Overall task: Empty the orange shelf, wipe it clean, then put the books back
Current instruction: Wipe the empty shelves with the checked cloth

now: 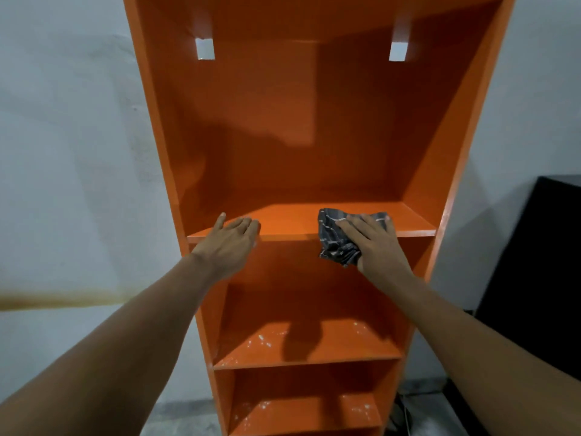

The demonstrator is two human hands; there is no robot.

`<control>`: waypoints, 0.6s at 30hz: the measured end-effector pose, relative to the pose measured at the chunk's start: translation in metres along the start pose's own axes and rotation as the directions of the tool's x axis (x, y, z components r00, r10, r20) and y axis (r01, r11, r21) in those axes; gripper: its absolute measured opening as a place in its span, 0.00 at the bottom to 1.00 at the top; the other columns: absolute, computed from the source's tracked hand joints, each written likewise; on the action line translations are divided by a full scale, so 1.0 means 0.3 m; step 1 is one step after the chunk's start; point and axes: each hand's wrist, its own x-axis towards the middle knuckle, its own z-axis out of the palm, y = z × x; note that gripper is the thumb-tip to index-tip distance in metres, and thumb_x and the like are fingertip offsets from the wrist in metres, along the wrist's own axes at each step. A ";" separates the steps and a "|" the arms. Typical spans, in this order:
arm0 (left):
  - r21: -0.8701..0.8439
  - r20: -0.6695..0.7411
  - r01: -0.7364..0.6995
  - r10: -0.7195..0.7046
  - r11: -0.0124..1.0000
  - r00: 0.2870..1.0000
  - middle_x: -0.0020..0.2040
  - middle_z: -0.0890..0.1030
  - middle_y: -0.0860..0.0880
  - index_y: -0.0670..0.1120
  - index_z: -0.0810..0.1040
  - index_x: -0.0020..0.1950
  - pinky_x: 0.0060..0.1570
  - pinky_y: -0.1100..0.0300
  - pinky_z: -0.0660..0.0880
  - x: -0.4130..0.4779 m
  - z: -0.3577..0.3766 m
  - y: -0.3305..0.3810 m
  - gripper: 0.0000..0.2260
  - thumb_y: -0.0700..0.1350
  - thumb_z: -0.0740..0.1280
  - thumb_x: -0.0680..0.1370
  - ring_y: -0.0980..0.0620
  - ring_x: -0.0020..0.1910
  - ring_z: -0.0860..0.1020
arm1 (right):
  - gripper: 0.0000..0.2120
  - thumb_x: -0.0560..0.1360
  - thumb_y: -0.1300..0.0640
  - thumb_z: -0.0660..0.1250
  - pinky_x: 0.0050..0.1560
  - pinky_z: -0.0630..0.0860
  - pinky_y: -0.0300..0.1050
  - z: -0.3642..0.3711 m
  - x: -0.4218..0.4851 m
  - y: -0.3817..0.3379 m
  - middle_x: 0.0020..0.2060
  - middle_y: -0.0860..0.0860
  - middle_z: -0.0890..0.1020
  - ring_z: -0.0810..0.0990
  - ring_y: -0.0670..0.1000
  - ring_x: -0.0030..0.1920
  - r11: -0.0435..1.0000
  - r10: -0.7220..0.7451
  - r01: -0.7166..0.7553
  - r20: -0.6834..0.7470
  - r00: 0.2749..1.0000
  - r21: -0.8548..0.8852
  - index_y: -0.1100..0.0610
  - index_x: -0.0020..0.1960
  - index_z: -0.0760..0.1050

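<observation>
The tall orange shelf (301,121) stands against a pale wall, and no books show in any compartment. My right hand (374,239) presses a dark grey striped cloth (333,237) flat on the upper board (289,220), near its front edge on the right; part of the cloth hangs over that edge. My left hand (234,237) rests with relaxed fingers on the front edge of the same board at the left, holding nothing.
Lower boards (314,344) carry white specks and dust. Two white square brackets (205,48) sit high on the back panel. A black object (534,272) stands to the right of the shelf, against the wall. Grey floor shows at the bottom.
</observation>
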 end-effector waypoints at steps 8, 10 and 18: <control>-0.138 -0.072 -0.053 0.043 0.989 0.996 0.78 0.60 0.39 0.39 0.58 0.77 0.74 0.47 0.60 0.234 -0.055 0.376 0.20 0.36 0.53 0.84 0.43 0.78 0.59 | 0.41 0.53 0.72 0.80 0.56 0.73 0.66 -0.015 -0.087 0.305 0.60 0.62 0.79 0.78 0.65 0.59 0.995 0.045 -0.045 0.008 0.999 0.089 0.61 0.65 0.73; -0.141 -0.054 -0.064 0.057 0.988 0.997 0.79 0.58 0.40 0.40 0.56 0.79 0.74 0.45 0.59 0.283 -0.081 0.480 0.21 0.36 0.53 0.85 0.43 0.79 0.56 | 0.37 0.54 0.71 0.79 0.55 0.73 0.65 -0.014 -0.081 0.298 0.58 0.62 0.80 0.79 0.64 0.57 0.994 0.064 -0.063 -0.009 0.998 0.092 0.63 0.63 0.77; -0.147 -0.045 0.095 -0.102 0.985 0.994 0.79 0.60 0.43 0.43 0.54 0.80 0.74 0.47 0.59 0.321 -0.094 0.614 0.23 0.40 0.52 0.85 0.45 0.78 0.59 | 0.32 0.60 0.71 0.75 0.57 0.74 0.62 -0.022 -0.071 0.286 0.58 0.65 0.79 0.78 0.66 0.57 0.996 0.081 -0.080 0.012 0.997 -0.039 0.64 0.64 0.75</control>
